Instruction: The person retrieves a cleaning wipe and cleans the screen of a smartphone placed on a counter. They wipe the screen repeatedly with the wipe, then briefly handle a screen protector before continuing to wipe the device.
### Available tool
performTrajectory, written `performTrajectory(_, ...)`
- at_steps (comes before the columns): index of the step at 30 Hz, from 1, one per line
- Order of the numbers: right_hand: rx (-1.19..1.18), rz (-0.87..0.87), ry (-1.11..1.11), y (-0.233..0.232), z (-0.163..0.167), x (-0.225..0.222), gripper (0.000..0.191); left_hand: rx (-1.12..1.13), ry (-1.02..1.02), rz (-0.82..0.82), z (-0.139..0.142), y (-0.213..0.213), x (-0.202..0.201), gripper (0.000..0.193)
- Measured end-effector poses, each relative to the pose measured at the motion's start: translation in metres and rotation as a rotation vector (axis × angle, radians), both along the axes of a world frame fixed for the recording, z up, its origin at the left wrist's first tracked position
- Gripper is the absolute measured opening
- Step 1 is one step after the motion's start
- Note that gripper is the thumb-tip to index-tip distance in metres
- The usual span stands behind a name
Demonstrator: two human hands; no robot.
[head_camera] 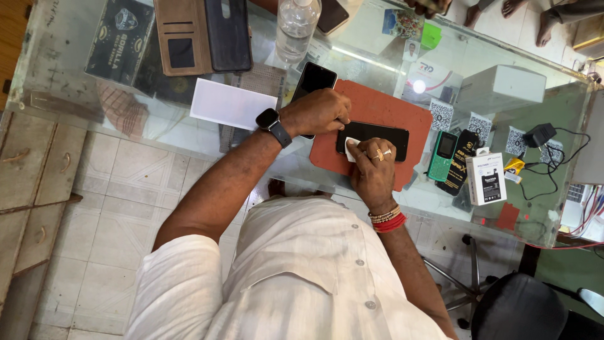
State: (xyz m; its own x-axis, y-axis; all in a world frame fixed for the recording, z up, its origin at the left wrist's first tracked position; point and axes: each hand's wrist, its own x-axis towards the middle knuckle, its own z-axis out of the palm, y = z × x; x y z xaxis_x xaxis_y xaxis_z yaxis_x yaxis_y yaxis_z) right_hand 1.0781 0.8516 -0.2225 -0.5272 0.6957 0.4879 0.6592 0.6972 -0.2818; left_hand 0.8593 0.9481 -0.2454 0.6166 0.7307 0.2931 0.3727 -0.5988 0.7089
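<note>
A black smartphone (384, 134) lies face up on a red-orange mat (384, 104) on the glass counter (56, 69). My left hand (318, 112), a dark smartwatch on its wrist, presses on the phone's left end. My right hand (372, 170), with a ring and red bangles, pinches a small white wipe (350, 148) against the phone's near edge.
A second black phone (314, 79), a white card (233, 104), a brown wallet case (201, 34) and a water bottle (296, 25) lie beyond my left hand. To the right are a green keypad phone (445, 154), small boxes (486, 178) and a black charger (541, 134). Another person's feet show at the top right.
</note>
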Motion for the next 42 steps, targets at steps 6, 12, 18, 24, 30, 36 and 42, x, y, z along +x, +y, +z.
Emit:
performTrajectory(6,0.001,0.003,0.008,0.000,0.000,0.000,0.046,0.034,0.072,-0.020,0.003,0.003,0.001,0.008)
performTrajectory(12,0.011,0.004,0.016,0.000,-0.001,-0.001,0.044,0.017,0.031,-0.010,0.002,0.004,0.000,0.004)
performTrajectory(18,0.006,-0.006,0.009,-0.001,-0.001,-0.001,0.045,0.060,0.041,-0.009,0.003,0.002,0.000,0.006)
performTrajectory(24,-0.003,-0.001,0.009,-0.001,-0.002,0.001,0.045,0.038,0.000,-0.035,0.006,0.000,-0.002,0.012)
performTrajectory(30,0.011,-0.004,-0.004,-0.001,-0.001,0.000,0.047,0.057,0.070,-0.017,0.004,0.005,0.002,0.005)
performTrajectory(36,0.003,0.002,0.015,-0.001,0.000,-0.001,0.045,0.025,0.064,0.035,0.007,0.005,0.004,0.011)
performTrajectory(42,0.021,0.000,0.007,-0.001,-0.002,0.001,0.047,-0.036,0.033,0.018,0.011,0.002,0.001,0.012)
